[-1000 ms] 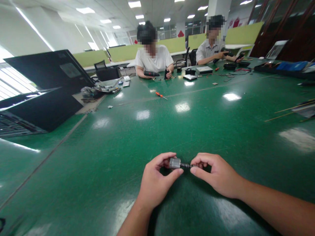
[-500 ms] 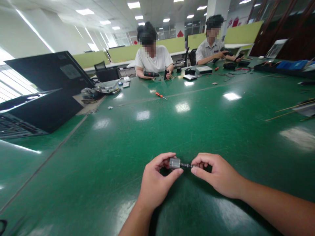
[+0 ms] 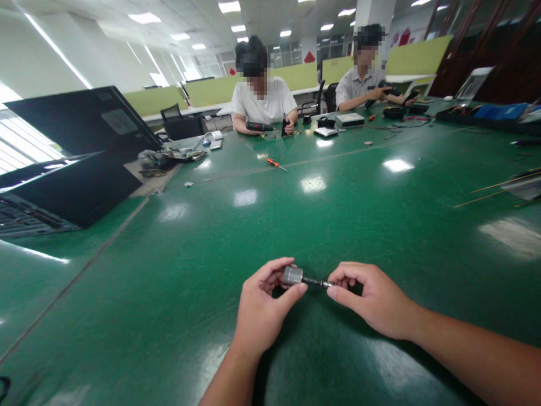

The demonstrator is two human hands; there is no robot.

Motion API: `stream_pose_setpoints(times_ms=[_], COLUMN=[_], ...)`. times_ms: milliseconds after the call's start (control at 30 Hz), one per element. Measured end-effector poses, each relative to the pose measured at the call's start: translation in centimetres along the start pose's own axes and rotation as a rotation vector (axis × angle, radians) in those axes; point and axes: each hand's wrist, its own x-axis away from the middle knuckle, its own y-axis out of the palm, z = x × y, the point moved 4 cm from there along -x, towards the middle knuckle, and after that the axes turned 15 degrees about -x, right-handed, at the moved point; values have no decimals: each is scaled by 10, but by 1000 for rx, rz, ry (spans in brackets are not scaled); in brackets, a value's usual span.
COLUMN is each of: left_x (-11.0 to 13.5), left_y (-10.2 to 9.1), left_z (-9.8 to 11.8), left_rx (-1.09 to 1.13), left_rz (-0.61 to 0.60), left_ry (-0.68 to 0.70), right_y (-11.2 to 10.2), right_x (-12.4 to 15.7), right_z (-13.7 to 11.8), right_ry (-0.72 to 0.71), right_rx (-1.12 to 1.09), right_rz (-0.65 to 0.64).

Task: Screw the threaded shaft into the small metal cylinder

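Between my hands, low over the green table [image 3: 203,293], is a short grey metal cylinder [image 3: 293,275] with a thin dark rod [image 3: 311,281] coming out of its right end. Its exact kind I cannot make out. My left hand [image 3: 262,304] curls round the cylinder, index finger above and thumb below. At the rod's far end, a shinier tip sits in the pinch of thumb and fingers of my right hand [image 3: 367,299]. Those fingertips hide the end of the rod.
An orange-handled screwdriver [image 3: 275,164] lies ahead. At left stand large black panels [image 3: 84,124] beside loose electronic parts [image 3: 169,158]. Across the table, one person [image 3: 264,101] has a power tool [image 3: 259,127], and another [image 3: 359,84] handles dark items. Thin sticks lie at right.
My left hand has shifted slightly left with the cylinder, and more of the rod shows between the hands. The cylinder now tilts a little. My right hand is almost unmoved.
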Motion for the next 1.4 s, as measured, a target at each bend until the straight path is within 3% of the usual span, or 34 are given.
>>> stream_pose_setpoints(times_ms=[500, 833, 967, 1300, 1400], left_x=[-2, -7, -8, -6, 8], left_y=[-3, -10, -13, -10, -23], left_z=[2, -7, -9, 4, 15], left_rx=[88, 267, 319, 180, 99], left_rz=[33, 200, 192, 219, 300], left_ry=[-41, -76, -77, -51, -71], right_y=[0, 1, 2, 2, 3], right_x=[0, 0, -2, -5, -5], right_z=[0, -1, -1, 2, 3], right_ry=[0, -10, -14, -58, -63], right_rx=[-3, -19, -1, 6, -13], right_rz=[-1, -7, -8, 3, -4])
